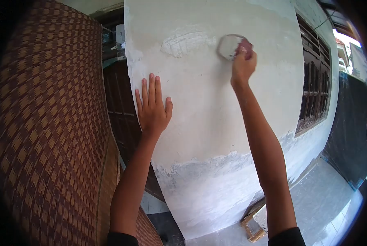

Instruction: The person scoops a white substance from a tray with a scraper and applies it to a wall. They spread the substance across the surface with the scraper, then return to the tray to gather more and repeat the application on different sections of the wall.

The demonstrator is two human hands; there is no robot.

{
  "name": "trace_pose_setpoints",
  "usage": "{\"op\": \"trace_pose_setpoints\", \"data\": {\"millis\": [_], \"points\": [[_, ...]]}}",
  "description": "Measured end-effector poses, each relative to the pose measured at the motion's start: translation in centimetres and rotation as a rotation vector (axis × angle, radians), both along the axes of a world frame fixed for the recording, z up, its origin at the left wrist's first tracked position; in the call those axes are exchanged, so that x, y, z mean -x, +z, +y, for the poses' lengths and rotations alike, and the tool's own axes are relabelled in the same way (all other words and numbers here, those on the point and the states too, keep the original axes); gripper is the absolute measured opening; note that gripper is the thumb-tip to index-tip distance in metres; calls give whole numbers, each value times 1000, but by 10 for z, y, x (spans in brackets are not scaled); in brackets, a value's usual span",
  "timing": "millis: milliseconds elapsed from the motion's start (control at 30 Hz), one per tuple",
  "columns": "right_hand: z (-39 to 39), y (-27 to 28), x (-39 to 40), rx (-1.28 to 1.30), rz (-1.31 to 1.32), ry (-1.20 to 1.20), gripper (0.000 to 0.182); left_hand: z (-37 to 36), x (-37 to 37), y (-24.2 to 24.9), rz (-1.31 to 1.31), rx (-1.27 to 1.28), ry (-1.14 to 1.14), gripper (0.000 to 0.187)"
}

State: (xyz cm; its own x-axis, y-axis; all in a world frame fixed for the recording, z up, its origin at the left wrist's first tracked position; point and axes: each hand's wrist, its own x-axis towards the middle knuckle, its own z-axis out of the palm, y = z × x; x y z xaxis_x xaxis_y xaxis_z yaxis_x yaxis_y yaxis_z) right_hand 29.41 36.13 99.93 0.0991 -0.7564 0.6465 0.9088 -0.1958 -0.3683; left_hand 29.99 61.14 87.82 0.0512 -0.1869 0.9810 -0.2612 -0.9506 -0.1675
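My left hand (153,110) lies flat on the pale wall (200,106) near its left edge, fingers spread and holding nothing. Higher up and to the right, my right hand (244,61) grips a dark red sanding pad or scraper (244,48), whose whitish, roughly round face (229,46) is slightly blurred. Whether this face touches the wall cannot be made out. Left of it, a rough white plaster patch (183,41) stands out on the wall. The lower wall has an uneven, whiter band (204,184).
A woven brown panel (52,115) rises close on the left, beside a dark door (122,94). A barred wooden window (314,74) is at the right. Below are a small wooden frame (255,231), grey floor tiles (315,197) and a dark sheet (349,127).
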Motion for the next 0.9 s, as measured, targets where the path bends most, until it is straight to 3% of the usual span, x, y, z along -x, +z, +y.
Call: {"op": "trace_pose_setpoints", "data": {"millis": [133,200,300,367,433,500,600,700,733,833,900], "points": [[22,2,-2,298,-48,30,23,2,0,0,8,-5,-1,68],[21,3,-2,385,105,-148,27,2,0,0,15,-11,-1,68],[-10,6,-5,45,202,-219,26,2,0,-1,12,-10,-5,68],[-18,6,1,-169,119,48,21,-1,-1,-1,3,-1,4,68],[-6,3,-2,-138,69,-20,20,-1,-2,-2,2,-1,4,68],[12,3,-7,235,-36,36,24,0,-3,-1,-5,-3,7,68],[28,1,-12,444,-66,9,27,2,-3,-1,-5,-10,-7,67],[15,4,-17,297,178,-150,26,3,-2,-1,-1,-8,-14,67],[7,1,-14,195,128,-218,25,3,-1,0,4,-8,-9,67],[-5,6,6,-174,109,-11,24,1,-1,-1,-2,-2,-1,68],[-4,5,-2,-37,56,37,25,0,-1,-2,-9,1,1,68]]}}
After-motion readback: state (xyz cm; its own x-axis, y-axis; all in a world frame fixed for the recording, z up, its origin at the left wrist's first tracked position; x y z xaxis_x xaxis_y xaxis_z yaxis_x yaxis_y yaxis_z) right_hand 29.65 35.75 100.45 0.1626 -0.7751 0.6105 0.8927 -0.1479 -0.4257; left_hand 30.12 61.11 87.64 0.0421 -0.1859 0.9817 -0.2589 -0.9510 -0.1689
